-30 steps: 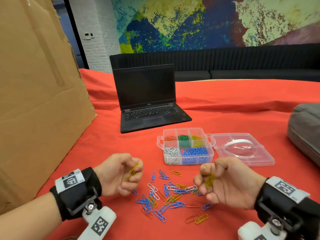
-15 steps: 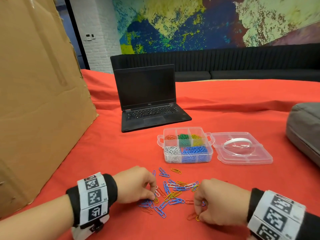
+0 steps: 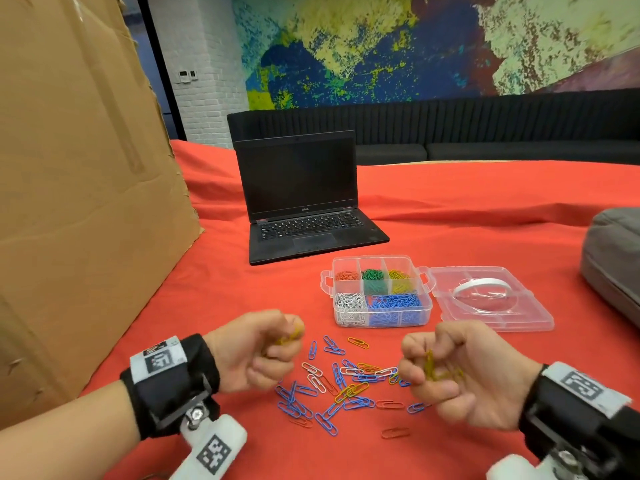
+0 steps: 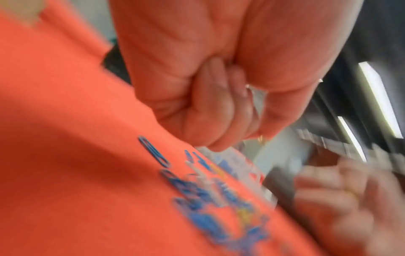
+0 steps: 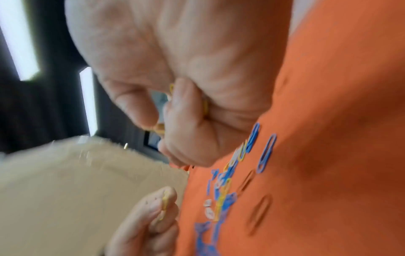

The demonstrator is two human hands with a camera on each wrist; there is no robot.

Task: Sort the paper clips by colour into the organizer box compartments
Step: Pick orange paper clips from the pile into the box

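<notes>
Both hands, left (image 3: 258,351) and right (image 3: 450,375), grip yellow clips (image 3: 433,368); gathering done, I judge. Next: drop them in the box's (image 3: 381,320) yellow compartment (image 3: 400,280) ahead.

**Cloth, clear plastic, coated wire**

Matt red cloth (image 3: 214,306), softly creased, under everything. Beyond the right hand (image 3: 460,379), clear glossy plastic: organizer box (image 3: 427,311) and its lid (image 3: 519,320), smooth and see-through. Between both hands, loose paper clips (image 3: 332,386) of thin wire, smoothly coated in colour, slightly shiny. Beyond the left hand (image 3: 256,351), matt black laptop (image 3: 301,202). Left of that hand, rough brown cardboard (image 3: 76,188) with ragged edges.
</notes>
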